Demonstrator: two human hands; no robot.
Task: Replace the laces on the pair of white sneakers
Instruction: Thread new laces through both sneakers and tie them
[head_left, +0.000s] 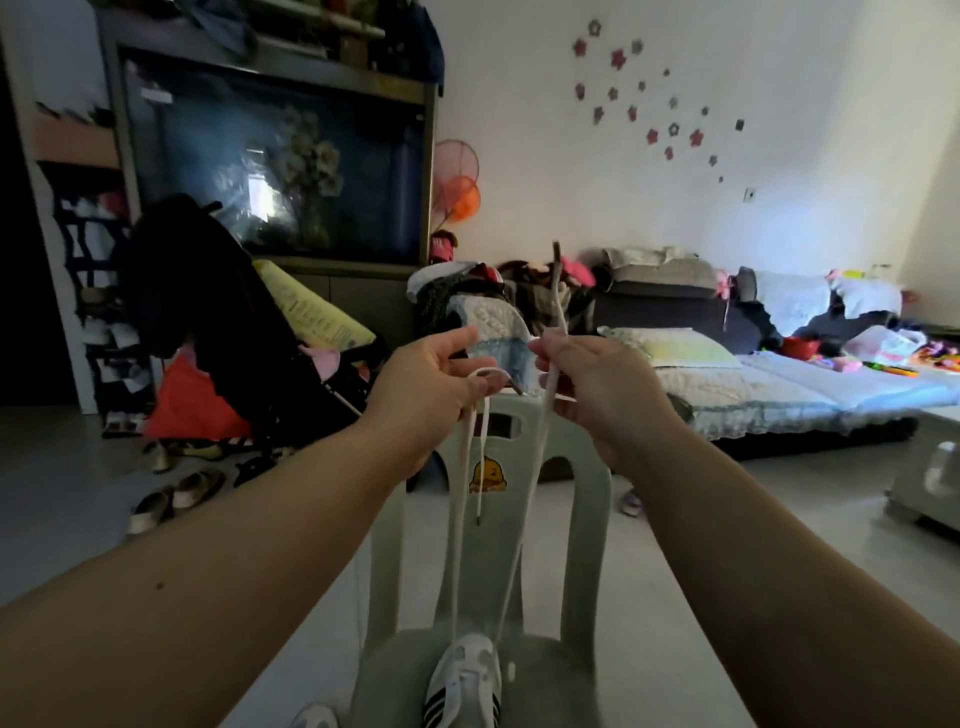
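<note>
White shoelace (559, 306) is running up from the striped sneaker (465, 680), sitting toward the plastic chair (550, 675) seat's near edge, while left hand (431, 384) and right hand (597, 384) are each pinching a strand, seemingly evening the ends mid-lacing, with threading the next eyelets likely coming.

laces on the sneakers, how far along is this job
Done: a white lace is threaded into the striped sneaker on the chair, both strands rising from it. In hand: the left hand pinches one strand and the right hand grips the other, held up straight. Left: how many eyelets are filled cannot be told; the second sneaker at the bottom edge is mostly out of view, lacing unseen.
</note>
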